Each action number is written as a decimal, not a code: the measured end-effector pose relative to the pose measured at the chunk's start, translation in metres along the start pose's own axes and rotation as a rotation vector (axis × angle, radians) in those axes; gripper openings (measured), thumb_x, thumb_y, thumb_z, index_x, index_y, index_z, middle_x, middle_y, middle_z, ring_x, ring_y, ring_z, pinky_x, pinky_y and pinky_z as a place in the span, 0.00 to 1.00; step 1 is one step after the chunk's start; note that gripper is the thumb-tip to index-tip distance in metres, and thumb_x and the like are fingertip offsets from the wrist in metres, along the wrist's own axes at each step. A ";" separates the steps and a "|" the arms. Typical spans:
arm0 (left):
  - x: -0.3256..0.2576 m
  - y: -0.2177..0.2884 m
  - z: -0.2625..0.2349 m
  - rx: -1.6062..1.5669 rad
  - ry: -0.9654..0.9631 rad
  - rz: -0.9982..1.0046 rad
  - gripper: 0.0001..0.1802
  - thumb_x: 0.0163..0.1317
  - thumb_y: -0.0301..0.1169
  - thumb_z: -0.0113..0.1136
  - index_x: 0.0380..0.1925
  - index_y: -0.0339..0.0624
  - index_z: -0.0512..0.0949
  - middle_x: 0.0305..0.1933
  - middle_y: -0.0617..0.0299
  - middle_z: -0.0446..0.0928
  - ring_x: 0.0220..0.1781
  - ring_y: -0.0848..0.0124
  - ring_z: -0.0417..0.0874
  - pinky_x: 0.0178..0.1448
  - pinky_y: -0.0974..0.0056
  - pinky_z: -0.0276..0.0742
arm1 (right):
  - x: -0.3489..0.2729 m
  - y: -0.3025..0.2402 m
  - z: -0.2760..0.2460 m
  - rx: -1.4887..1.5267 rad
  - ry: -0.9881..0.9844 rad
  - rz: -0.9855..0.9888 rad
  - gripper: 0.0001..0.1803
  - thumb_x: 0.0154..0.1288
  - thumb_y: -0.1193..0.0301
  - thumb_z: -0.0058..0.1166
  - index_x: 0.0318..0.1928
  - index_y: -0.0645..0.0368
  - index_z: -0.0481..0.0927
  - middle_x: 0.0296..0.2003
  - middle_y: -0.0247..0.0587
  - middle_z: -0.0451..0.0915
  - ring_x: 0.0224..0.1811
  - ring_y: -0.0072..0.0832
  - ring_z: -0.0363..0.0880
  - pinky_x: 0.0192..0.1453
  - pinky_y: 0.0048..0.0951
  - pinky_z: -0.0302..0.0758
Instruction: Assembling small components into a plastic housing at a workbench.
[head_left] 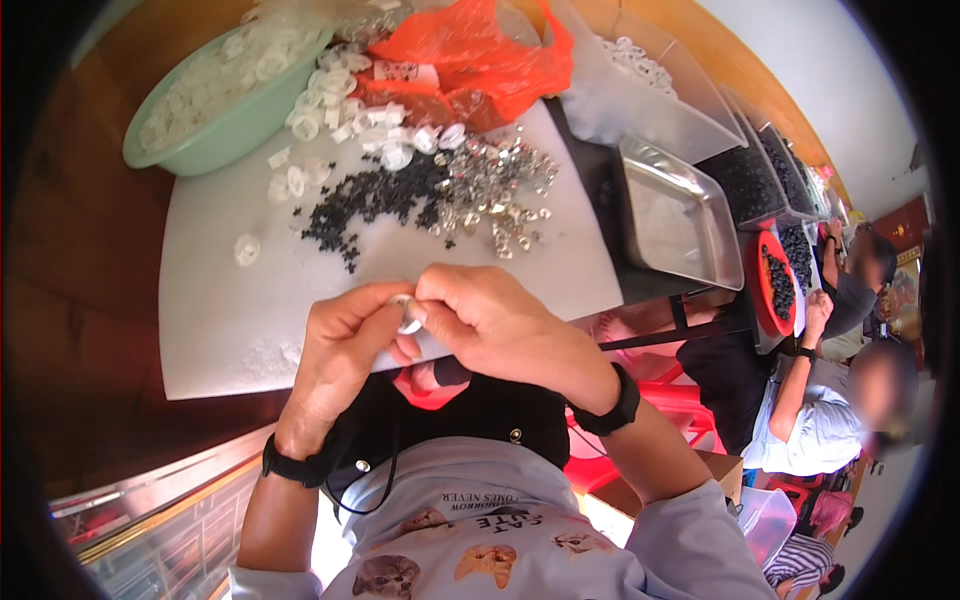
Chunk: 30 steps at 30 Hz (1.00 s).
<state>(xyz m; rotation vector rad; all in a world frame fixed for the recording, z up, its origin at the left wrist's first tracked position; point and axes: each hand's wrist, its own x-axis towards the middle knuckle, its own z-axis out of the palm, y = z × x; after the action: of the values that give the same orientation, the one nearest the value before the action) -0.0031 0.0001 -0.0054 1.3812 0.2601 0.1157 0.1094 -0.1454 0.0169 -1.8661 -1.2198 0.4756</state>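
Note:
Near the white board's front edge, my left hand (350,335) is closed, pinching a small round white plastic piece (408,316) between thumb and fingers. My right hand (490,315) meets it there, thumb and forefinger closed at the piece's right edge. Anything smaller under those fingertips is hidden. Beyond my hands lies a pile of tiny black parts (370,205), spread against a heap of shiny silver metal bits (495,185). White plastic pieces (325,95) like the held one are heaped farther back, and a single one (247,249) sits apart at the left.
A green basin (215,145) of translucent pieces stands far left, beside a red plastic bag (480,60). Rightward are a clear bin (690,110) with white rings, a metal tray (685,225) and a red dish (775,320) with black parts. Other people sit along the right.

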 end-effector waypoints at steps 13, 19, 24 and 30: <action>-0.002 -0.006 0.002 -0.040 -0.015 0.073 0.18 0.69 0.35 0.51 0.51 0.31 0.74 0.38 0.54 0.80 0.26 0.73 0.80 0.32 0.71 0.78 | -0.001 0.005 -0.224 0.051 0.751 0.319 0.08 0.65 0.67 0.51 0.36 0.58 0.77 0.21 0.22 0.69 0.19 0.09 0.61 0.19 0.14 0.56; -0.005 -0.006 -0.001 -0.071 0.027 0.076 0.16 0.70 0.33 0.49 0.50 0.32 0.75 0.37 0.56 0.80 0.26 0.74 0.80 0.32 0.71 0.78 | 0.029 -0.004 -0.169 -0.014 0.330 0.360 0.12 0.66 0.67 0.52 0.48 0.57 0.76 0.27 0.27 0.72 0.20 0.09 0.61 0.19 0.14 0.55; -0.003 -0.011 -0.005 -0.092 -0.017 0.075 0.16 0.71 0.33 0.49 0.50 0.33 0.75 0.37 0.58 0.80 0.27 0.76 0.79 0.34 0.73 0.77 | 0.065 -0.012 -0.070 -0.320 -0.057 0.053 0.16 0.65 0.69 0.49 0.51 0.62 0.74 0.33 0.47 0.77 0.37 0.39 0.77 0.41 0.36 0.73; -0.004 -0.012 -0.003 -0.122 -0.023 0.094 0.16 0.70 0.34 0.49 0.50 0.33 0.75 0.37 0.59 0.80 0.27 0.76 0.79 0.34 0.72 0.77 | 0.120 0.004 -0.047 -0.700 0.034 -0.034 0.14 0.61 0.70 0.51 0.45 0.64 0.75 0.41 0.54 0.78 0.47 0.50 0.76 0.49 0.46 0.72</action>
<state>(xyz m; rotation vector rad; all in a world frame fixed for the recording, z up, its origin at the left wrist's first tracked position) -0.0082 0.0000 -0.0172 1.2722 0.1666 0.1908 0.1983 -0.0605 0.0559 -2.4057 -1.5153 -0.0229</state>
